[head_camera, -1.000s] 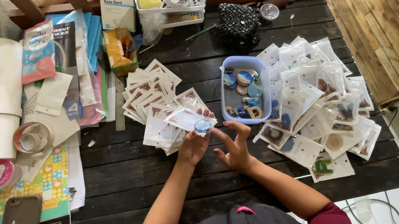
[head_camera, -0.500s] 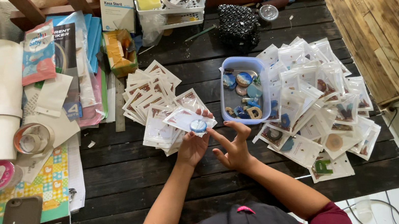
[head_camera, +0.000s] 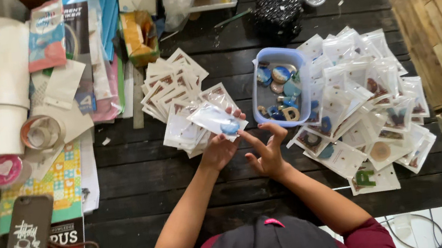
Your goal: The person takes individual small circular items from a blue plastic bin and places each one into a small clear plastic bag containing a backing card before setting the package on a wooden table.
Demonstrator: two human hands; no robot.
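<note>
My left hand (head_camera: 219, 148) holds a small clear plastic packet (head_camera: 214, 119) with a blue piece inside, just above the dark slatted table (head_camera: 142, 177). My right hand (head_camera: 266, 149) is beside it with fingers spread, the index fingertip touching the packet's lower edge. A fanned pile of filled packets (head_camera: 175, 99) lies behind my left hand. A lilac plastic tub (head_camera: 273, 57) of coloured pieces stands just beyond my right hand. A large heap of packets (head_camera: 368, 99) spreads to the right.
Paper rolls (head_camera: 3, 90), tape rolls (head_camera: 40, 132), coloured sheets, a phone (head_camera: 27, 232) and a book crowd the left side. A black studded pouch (head_camera: 276, 9), a white basket and a yellow bag stand at the back. The table's right edge meets wooden flooring.
My left hand has lifted the packet slightly and turned it; my right index finger has moved in against it. The view has shifted a little closer.
</note>
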